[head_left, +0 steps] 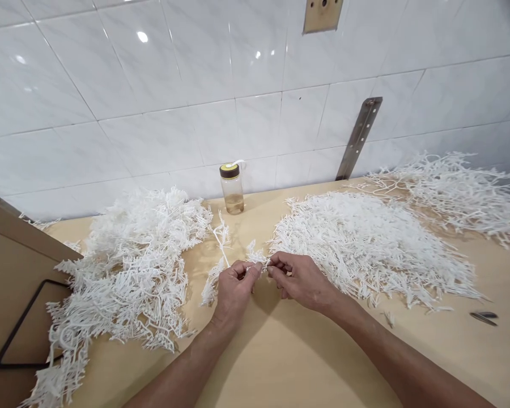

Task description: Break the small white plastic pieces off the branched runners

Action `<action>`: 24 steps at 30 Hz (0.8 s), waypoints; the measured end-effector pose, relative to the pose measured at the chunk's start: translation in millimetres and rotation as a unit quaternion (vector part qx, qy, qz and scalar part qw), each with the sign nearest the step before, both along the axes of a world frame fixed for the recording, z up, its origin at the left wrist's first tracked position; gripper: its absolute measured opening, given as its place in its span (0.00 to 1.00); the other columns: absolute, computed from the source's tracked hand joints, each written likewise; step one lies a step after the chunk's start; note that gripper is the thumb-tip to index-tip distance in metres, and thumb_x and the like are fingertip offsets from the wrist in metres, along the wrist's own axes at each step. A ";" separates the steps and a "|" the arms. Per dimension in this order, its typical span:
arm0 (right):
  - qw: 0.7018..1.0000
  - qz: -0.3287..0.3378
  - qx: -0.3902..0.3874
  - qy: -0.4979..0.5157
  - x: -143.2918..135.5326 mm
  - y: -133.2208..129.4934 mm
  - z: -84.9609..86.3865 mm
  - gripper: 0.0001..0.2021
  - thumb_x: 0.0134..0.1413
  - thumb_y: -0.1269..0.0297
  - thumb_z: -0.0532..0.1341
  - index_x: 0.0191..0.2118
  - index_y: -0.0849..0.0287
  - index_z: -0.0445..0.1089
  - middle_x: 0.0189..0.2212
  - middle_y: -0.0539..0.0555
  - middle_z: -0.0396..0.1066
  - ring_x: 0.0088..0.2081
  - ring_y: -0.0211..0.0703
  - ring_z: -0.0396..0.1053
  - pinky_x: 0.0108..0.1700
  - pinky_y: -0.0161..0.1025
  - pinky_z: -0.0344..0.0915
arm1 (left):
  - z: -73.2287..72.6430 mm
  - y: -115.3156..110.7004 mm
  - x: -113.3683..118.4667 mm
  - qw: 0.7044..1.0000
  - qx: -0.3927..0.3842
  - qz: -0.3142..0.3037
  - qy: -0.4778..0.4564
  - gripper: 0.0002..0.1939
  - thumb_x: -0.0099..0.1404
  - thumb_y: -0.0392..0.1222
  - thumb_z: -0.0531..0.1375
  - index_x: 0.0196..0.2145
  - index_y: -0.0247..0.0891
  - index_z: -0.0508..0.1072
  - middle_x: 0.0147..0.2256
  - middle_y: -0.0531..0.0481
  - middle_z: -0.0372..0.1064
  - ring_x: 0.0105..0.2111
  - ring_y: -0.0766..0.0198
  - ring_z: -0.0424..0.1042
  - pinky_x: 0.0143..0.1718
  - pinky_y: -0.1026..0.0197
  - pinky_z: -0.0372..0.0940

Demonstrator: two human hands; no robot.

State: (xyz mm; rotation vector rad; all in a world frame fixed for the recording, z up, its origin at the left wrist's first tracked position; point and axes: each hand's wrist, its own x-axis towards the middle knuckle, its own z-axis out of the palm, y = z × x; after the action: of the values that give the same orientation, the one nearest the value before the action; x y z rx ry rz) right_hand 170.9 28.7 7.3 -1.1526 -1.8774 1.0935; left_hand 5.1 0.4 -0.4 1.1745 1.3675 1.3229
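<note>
My left hand (237, 286) pinches a white branched plastic strand (221, 242), whose stem rises past the fingers toward the back of the table. Close beside it, my right hand (296, 276) has thumb and forefinger pressed together at the white sprigs between the two hands; the exact piece in this pinch is too small to make out. More white sprigs (212, 281) hang or lie just left of my left hand. To the right spreads a heap of short white plastic sprigs (361, 243). A larger tangled white heap (140, 272) lies on the left.
A clear bottle (233, 195) with a dark and yellow lid stands near the tiled wall. Longer white strands (459, 195) lie at the back right. Small snips (484, 318) rest at the right. A cardboard box (21, 294) borders the left side. A metal bracket (359, 139) leans against the wall.
</note>
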 end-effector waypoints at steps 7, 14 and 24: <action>0.984 -0.071 0.131 -0.097 -4.2 0.8 -7.3 0.06 0.55 0.67 0.55 0.28 0.55 0.66 0.21 0.47 0.67 0.23 0.38 0.63 0.26 0.35 0.59 | 6.6 -3.8 3.2 0.999 -0.019 0.037 -0.012 0.18 0.54 0.46 0.67 0.15 0.37 0.67 0.16 0.56 0.56 0.21 0.69 0.54 0.26 0.63 0.50; 0.958 -0.209 0.146 -0.133 6.4 16.4 -13.7 0.05 0.54 0.62 0.57 0.30 0.56 0.67 0.24 0.50 0.70 0.24 0.41 0.66 0.30 0.39 0.61 | 1.7 0.9 0.1 0.995 -0.030 0.015 -0.092 0.21 0.55 0.53 0.68 0.16 0.37 0.69 0.18 0.54 0.60 0.22 0.68 0.57 0.28 0.63 0.54; 0.995 -0.089 0.040 0.029 -18.6 -8.4 -3.3 0.12 0.57 0.55 0.59 0.40 0.57 0.73 0.37 0.57 0.74 0.34 0.45 0.73 0.27 0.38 0.71 | 5.1 1.0 1.7 0.988 -0.027 0.030 -0.150 0.20 0.53 0.54 0.68 0.18 0.36 0.71 0.18 0.54 0.58 0.22 0.68 0.58 0.28 0.63 0.56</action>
State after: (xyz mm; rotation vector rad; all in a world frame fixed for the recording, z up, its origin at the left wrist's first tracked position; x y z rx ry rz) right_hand 152.2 20.3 4.0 -1.2050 -1.7221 0.9342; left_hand 6.8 1.4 4.7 0.8630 1.2164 1.4314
